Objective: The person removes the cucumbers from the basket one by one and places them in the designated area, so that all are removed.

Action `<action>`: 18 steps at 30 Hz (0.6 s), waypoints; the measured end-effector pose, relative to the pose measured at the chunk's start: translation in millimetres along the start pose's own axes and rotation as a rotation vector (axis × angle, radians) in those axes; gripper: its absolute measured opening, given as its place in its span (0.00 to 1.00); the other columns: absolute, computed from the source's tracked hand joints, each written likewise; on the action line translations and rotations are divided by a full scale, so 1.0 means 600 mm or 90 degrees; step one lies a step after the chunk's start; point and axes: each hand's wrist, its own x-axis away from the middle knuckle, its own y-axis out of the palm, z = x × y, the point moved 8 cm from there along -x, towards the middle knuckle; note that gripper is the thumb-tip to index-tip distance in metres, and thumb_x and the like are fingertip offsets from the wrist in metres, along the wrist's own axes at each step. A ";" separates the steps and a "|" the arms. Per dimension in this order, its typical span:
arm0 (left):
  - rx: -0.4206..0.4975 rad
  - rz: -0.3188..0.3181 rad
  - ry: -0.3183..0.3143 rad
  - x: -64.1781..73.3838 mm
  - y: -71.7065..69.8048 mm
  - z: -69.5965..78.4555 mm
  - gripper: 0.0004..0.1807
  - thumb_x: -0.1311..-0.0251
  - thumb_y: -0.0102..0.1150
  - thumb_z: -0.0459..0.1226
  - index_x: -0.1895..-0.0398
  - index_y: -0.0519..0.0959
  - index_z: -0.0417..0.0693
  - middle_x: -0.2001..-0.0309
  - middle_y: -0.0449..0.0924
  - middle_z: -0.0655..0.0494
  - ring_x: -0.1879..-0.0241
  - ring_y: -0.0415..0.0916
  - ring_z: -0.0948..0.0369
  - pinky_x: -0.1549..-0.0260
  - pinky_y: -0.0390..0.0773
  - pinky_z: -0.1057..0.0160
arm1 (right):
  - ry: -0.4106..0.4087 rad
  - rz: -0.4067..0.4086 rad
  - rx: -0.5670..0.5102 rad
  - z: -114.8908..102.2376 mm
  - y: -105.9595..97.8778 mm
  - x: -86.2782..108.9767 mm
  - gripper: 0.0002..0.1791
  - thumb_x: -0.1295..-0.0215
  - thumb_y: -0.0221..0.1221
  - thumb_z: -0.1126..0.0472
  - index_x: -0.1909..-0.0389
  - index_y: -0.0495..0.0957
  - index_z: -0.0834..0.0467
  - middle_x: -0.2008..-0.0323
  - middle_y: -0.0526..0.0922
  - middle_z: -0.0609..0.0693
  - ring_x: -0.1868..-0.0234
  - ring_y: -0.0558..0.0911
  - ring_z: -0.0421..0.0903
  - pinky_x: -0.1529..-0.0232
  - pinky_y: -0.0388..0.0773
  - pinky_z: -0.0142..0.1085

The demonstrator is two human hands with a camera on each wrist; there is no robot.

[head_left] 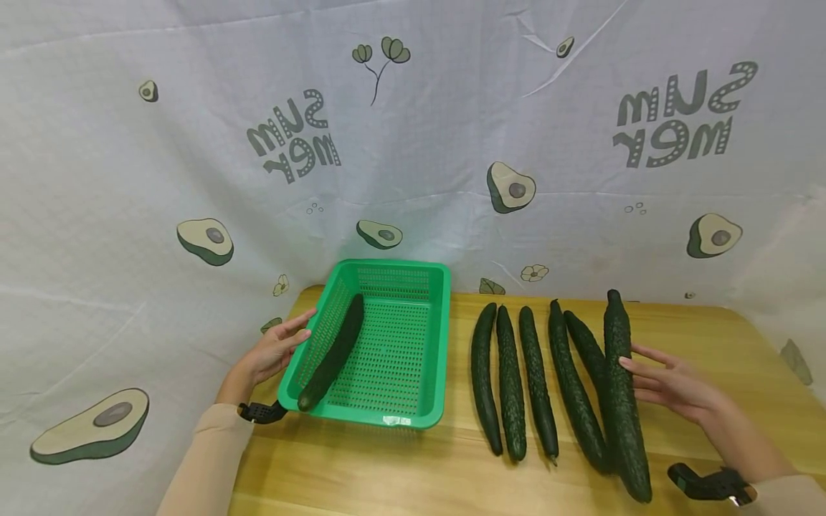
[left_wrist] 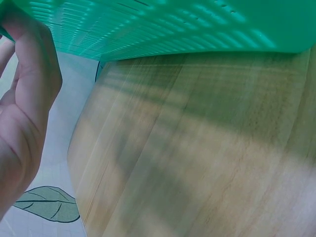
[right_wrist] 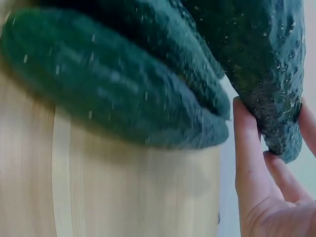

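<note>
My right hand (head_left: 677, 387) grips a long, bumpy dark green cucumber (head_left: 622, 401) from its right side, thumb on top. In the right wrist view this cucumber (right_wrist: 261, 64) stands above the others between the fingers. Just left of it lie two more cucumbers, a long one (head_left: 571, 387) and one partly hidden (head_left: 586, 340). At the far left, my left hand (head_left: 274, 351) touches the outer left rim of a green plastic basket (head_left: 439, 344) with extended fingers. Inside the basket a cucumber (head_left: 338, 355) leans diagonally along the left wall.
Three cucumbers lie side by side between basket and right hand: a curved one (head_left: 484, 380), a bumpy one (head_left: 511, 387) and a slim one (head_left: 537, 380). The wooden table (head_left: 361, 476) ends at a white avocado-print cloth (head_left: 439, 143) behind and at the sides.
</note>
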 end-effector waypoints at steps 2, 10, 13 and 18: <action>-0.001 0.002 0.001 0.000 -0.001 0.000 0.33 0.22 0.46 0.35 0.19 0.48 0.48 0.21 0.29 0.41 0.88 0.55 0.72 0.86 0.60 0.75 | 0.000 -0.003 0.022 -0.001 -0.006 0.000 0.30 0.21 0.50 0.55 0.25 0.49 0.47 0.29 0.32 0.78 0.38 0.71 0.70 0.48 0.79 0.44; -0.002 -0.004 0.004 0.001 0.000 -0.001 0.33 0.22 0.45 0.35 0.19 0.48 0.47 0.21 0.29 0.40 0.88 0.55 0.72 0.87 0.60 0.75 | -0.027 -0.025 0.100 -0.005 -0.030 0.001 0.22 0.21 0.49 0.57 0.31 0.60 0.39 0.33 0.54 0.83 0.42 0.76 0.67 0.49 0.80 0.46; -0.002 -0.007 0.005 0.001 0.001 0.000 0.33 0.22 0.45 0.34 0.19 0.47 0.46 0.21 0.30 0.40 0.88 0.55 0.71 0.87 0.60 0.74 | -0.039 -0.044 0.111 -0.002 -0.039 0.001 0.19 0.21 0.48 0.57 0.37 0.63 0.33 0.34 0.56 0.83 0.43 0.78 0.62 0.49 0.80 0.46; 0.001 -0.002 0.003 0.001 0.002 0.002 0.33 0.22 0.46 0.35 0.19 0.48 0.47 0.21 0.30 0.41 0.88 0.54 0.71 0.86 0.59 0.74 | -0.034 -0.060 0.134 0.010 -0.055 -0.004 0.19 0.20 0.48 0.57 0.38 0.62 0.29 0.33 0.56 0.82 0.42 0.77 0.62 0.48 0.79 0.47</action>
